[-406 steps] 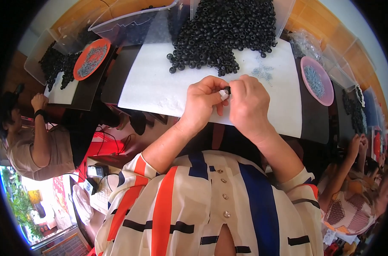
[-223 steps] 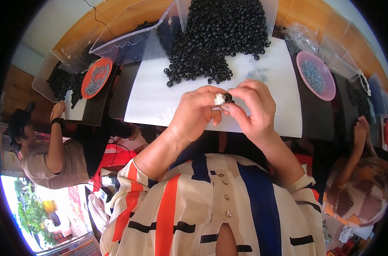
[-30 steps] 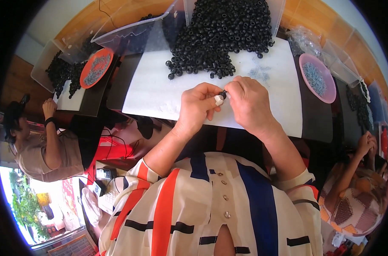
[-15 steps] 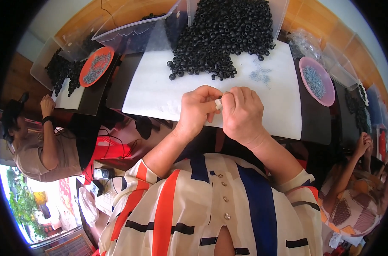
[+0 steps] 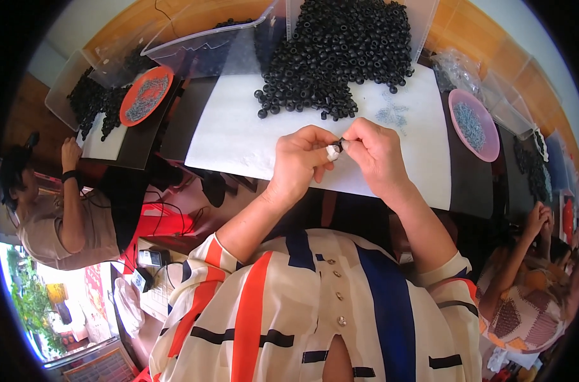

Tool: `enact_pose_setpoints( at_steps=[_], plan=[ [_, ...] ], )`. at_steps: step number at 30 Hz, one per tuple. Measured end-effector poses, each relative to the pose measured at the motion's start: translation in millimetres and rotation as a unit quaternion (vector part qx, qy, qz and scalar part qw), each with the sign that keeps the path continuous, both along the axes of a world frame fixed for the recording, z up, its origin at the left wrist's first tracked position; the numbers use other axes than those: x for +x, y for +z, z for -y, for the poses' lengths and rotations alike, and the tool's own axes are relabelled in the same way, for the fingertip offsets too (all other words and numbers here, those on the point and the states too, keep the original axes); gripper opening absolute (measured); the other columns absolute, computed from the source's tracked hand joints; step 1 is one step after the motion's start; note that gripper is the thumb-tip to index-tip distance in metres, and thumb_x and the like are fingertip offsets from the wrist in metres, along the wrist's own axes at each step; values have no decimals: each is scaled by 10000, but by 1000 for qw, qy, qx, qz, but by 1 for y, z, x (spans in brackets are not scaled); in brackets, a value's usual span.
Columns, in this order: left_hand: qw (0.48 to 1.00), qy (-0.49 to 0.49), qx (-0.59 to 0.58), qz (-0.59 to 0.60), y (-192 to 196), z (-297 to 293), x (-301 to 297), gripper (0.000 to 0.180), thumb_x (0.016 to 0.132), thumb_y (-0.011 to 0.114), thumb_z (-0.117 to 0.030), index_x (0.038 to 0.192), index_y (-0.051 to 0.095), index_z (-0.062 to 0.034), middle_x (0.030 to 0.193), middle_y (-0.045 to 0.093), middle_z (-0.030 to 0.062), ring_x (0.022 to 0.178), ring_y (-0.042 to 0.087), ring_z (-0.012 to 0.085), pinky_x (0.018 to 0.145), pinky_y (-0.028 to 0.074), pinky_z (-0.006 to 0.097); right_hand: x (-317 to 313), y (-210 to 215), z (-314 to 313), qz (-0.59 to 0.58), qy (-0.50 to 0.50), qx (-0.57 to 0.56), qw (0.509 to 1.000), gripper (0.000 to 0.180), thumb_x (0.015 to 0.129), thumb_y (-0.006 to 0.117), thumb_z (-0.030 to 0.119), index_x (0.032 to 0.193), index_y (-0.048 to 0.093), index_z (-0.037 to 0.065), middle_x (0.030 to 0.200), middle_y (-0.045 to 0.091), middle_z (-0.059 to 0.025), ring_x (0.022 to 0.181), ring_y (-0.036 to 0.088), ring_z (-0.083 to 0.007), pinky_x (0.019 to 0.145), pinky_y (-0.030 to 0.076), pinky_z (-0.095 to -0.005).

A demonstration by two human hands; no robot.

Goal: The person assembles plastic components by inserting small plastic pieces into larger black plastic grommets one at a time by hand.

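Note:
My left hand is closed in a pinch over the near part of a white mat, with white wrapping around its thumb tip. Between its fingertips is a small black piece, mostly hidden. My right hand meets it there, thumb and forefinger pressed together on the same piece. Beyond both hands lies a big heap of small round black pieces with holes, spilling out of a clear bin onto the mat. Right of the heap, tiny grey-blue parts are scattered.
A pink bowl of grey-blue parts stands at the right, an orange plate of similar parts at the left. Clear plastic bins line the back. A person sits at the left, another person at the right.
My right hand has turned and opened out slightly, its fingertips now showing at the black piece. The piece is more visible between my hands.

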State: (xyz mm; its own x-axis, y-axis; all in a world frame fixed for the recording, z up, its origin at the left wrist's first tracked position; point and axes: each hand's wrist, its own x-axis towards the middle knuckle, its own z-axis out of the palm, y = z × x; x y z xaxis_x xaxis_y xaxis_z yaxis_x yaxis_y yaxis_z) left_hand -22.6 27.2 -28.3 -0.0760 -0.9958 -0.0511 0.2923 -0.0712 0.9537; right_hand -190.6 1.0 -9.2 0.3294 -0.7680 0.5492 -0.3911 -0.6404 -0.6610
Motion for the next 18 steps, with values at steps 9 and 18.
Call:
enact_pose_setpoints(
  at_steps=[9,18],
  plan=[
    [1000,-12,-10,-5,-2,1,4,107,856,617,67,957,650,71,774,660,94,565,584,112,452,413,220,10,8,-14,-233,-85,-251,936,209,678,700,109,753,514,48,705,538,-86,631,583,-255,538,454,-370],
    [997,-12,6,-74,7,6,6,125,884,640,57,995,645,113,883,684,144,695,634,180,608,505,272,20,-3,-17,-114,-84,-161,977,234,744,688,74,874,496,46,770,546,-105,644,576,-303,558,461,-424]
  ],
)
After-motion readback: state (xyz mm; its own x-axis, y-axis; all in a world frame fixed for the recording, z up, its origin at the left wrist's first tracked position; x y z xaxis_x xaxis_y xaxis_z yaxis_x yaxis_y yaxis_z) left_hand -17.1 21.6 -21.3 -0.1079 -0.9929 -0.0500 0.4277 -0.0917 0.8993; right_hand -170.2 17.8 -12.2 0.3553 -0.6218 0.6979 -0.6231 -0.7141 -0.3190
